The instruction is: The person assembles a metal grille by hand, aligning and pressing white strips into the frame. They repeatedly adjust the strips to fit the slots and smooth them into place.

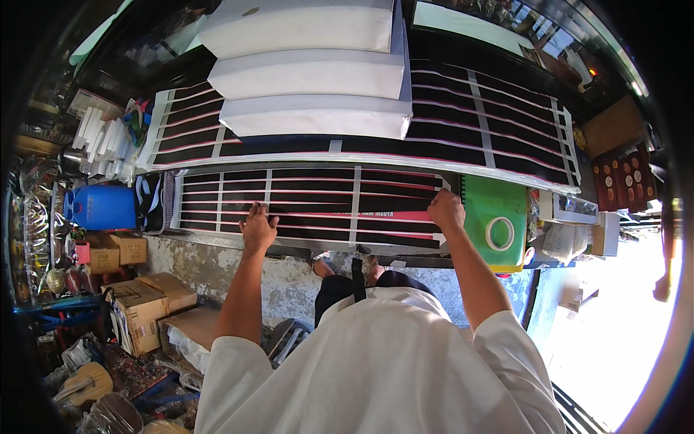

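On the counter before me lies a panel of long black strips point(311, 195), parted by thin white and pink lines and crossed by pale bands. My left hand point(259, 228) rests on its front strips with the fingers apart. At the panel's right end, the fingers of my right hand point(447, 210) are pinched on the end of one black strip. Beside that strip a pink-red layer point(405, 215) with white lettering shows through. Behind it, slightly higher, lies a larger striped panel point(506, 137) of the same kind.
Several white boxes point(311, 72) are stacked on the far panel. Right of my right hand, a roll of tape point(499, 233) lies on a green sheet point(491, 195). A blue container point(101, 207) stands at left, above cardboard boxes point(137, 311).
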Motion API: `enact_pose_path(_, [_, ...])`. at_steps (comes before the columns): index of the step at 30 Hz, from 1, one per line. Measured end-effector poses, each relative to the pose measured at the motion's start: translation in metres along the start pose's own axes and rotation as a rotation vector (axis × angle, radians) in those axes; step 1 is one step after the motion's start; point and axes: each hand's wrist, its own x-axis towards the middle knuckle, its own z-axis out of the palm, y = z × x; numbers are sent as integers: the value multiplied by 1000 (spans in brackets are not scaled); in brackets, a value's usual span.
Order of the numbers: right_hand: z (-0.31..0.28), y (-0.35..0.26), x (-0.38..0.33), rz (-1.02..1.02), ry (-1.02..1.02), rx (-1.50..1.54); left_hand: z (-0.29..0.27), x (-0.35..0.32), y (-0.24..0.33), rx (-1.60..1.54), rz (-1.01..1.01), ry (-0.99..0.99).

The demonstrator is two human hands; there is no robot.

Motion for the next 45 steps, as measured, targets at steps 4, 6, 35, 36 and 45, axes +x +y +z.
enact_pose_path(4, [1,12,-19,-36,-40,-7,2,-2,1,-42,-16,-4])
enact_pose_path(6, [1,21,-32,-75,-94,34,3,-2,0,-38,-19,-17])
enact_pose_path(35, [16,17,-23,-39,30,82,3,0,-2,-13,-10,-45])
enact_pose_path(36, [16,17,-23,-34,24,76,3,0,-2,-15,-8,-38])
enact_pose_path(45, [21,20,-22,-24,40,70,7,0,-5,-17,-5,-28])
